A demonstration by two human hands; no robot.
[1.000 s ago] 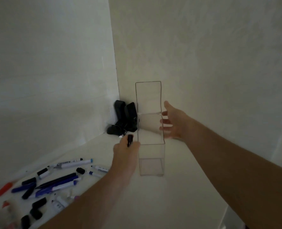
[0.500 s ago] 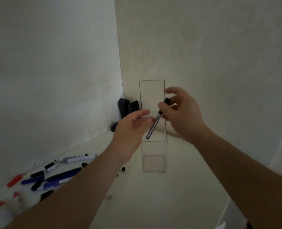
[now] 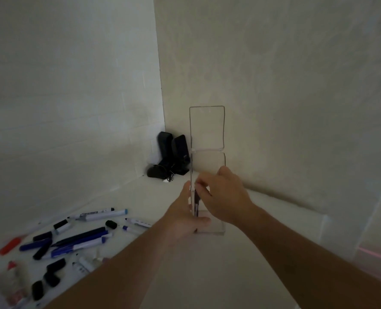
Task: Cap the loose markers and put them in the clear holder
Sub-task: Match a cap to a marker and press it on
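A tall clear holder (image 3: 207, 130) stands on the white table near the wall corner. My left hand (image 3: 180, 217) grips its lower left side, thumb across the front near the base. My right hand (image 3: 225, 197) reaches over the holder's low front wall and pinches the top of a dark capped marker (image 3: 197, 202), which stands nearly upright inside the holder against its left wall. Loose markers (image 3: 80, 240) and black caps (image 3: 111, 224) lie scattered on the table to the left.
Two black speakers (image 3: 174, 150) with a cable sit in the corner behind the holder. A red marker (image 3: 8, 245) and small bottles (image 3: 13, 279) lie at the far left. Walls close in behind and left. The table edge (image 3: 325, 221) runs on the right.
The marker, held between both hands above the holder, has gone down into it in my right hand. My left hand has let go of it and dropped to the holder's side.
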